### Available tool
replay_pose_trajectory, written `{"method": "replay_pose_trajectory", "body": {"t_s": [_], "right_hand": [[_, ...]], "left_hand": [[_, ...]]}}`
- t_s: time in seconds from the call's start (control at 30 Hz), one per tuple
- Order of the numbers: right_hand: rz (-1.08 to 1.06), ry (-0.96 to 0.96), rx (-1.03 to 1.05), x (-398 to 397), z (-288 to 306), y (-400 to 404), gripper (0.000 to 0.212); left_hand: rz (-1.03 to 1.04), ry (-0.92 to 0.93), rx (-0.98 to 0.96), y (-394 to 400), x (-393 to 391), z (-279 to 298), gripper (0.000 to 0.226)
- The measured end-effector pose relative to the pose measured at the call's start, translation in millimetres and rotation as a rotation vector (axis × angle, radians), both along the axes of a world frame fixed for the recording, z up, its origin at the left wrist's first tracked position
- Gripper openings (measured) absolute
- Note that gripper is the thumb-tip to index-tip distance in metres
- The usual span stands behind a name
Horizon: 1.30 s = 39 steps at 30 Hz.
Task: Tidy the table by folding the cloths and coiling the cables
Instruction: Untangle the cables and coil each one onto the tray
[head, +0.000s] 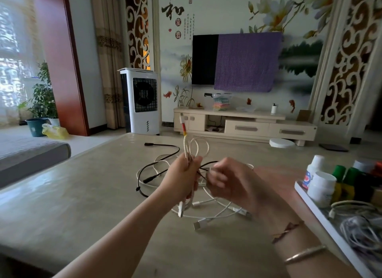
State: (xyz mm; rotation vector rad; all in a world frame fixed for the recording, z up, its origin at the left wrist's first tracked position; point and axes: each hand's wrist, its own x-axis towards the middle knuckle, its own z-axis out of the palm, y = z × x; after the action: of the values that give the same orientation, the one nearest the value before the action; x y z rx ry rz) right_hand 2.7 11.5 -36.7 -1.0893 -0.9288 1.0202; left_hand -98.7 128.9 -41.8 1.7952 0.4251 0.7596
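A: Left hand (182, 174): status?
B: Gripping a looped braided cable (193, 151) above the desk (82, 195), fingers curling round the bundle. Loops standing up out of the fist; a red-and-yellow collared plug (182, 123) pointing up; the other plug (181, 210) hanging below the hand.

A: Right hand (229, 182)?
B: Hovering just beside the left, fingers curling inward. Appearing to be pinching something small and pale at the fingertips; blurred, so contents not determinable.

A: Remaining cables?
B: Lying loose on the desk under both hands: a black cable (157, 164) arcing away to the far side, tangling with white cables (217, 213) whose plugs are resting near the right forearm.

A: Anything else on the desk?
B: A white tray (322, 213) sitting at the right edge, carrying white bottles (321, 186), green-capped bottles (344, 175) and more white cables bundled at its near end.
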Motion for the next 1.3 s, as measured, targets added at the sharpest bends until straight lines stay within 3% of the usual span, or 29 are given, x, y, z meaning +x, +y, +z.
{"method": "replay_pose_trajectory", "body": {"t_s": [0.07,0.13,0.2,0.27,0.33,0.37,0.43,0.7,0.87,1.07,1.17,1.23,1.3], "right_hand": [[0.020,0.407,0.283,-8.1,-0.3,4.0,0.010],[-0.149,0.596,0.448,-7.8,-4.5,8.4,0.023],[-0.426,0.401,0.406,-6.2,-7.0,16.4,0.031],[-0.710,0.157,0.319,-7.8,-9.9,23.6,0.023],[-0.875,0.057,0.247,-7.5,-11.7,26.7,0.014],[-0.899,0.022,0.228,-7.4,-11.7,26.4,0.023],[-0.832,-0.049,0.234,-7.4,-11.0,25.6,0.045],[-0.586,-0.132,0.309,-3.1,0.4,3.3,0.070],[-0.540,-0.097,0.280,-3.9,1.2,1.4,0.053],[-0.479,0.057,0.276,0.8,-3.2,-0.9,0.033],[-0.497,-0.219,0.218,7.3,0.0,-3.4,0.027],[-0.490,-0.473,0.149,10.5,0.7,-5.8,0.027],[-0.428,-0.607,0.067,11.2,-1.4,-6.5,0.030]], "left_hand": [[-0.012,-0.042,-0.018,-6.2,2.8,0.5,0.028],[-0.017,-0.086,-0.030,-8.8,5.1,1.9,0.028],[-0.006,-0.109,-0.001,-9.3,7.7,1.9,0.028],[0.023,-0.126,0.046,-9.0,8.9,0.5,0.028],[0.025,-0.122,0.107,-9.5,9.5,-1.2,0.028],[0.006,-0.106,0.130,-10.2,10.4,-2.4,0.028],[-0.072,-0.045,0.140,-9.9,10.6,-3.1,0.028],[-0.477,0.462,0.289,-3.2,-6.9,18.7,0.034],[-0.474,0.709,0.400,-5.1,-13.5,32.0,0.037],[-0.361,0.886,0.822,-9.9,-8.7,39.2,0.031],[-0.259,0.854,0.953,-10.7,-3.2,33.8,0.029],[-0.228,0.831,0.876,-5.0,-1.9,25.0,0.033],[-0.225,0.797,0.752,1.7,-3.9,15.9,0.037]]}}
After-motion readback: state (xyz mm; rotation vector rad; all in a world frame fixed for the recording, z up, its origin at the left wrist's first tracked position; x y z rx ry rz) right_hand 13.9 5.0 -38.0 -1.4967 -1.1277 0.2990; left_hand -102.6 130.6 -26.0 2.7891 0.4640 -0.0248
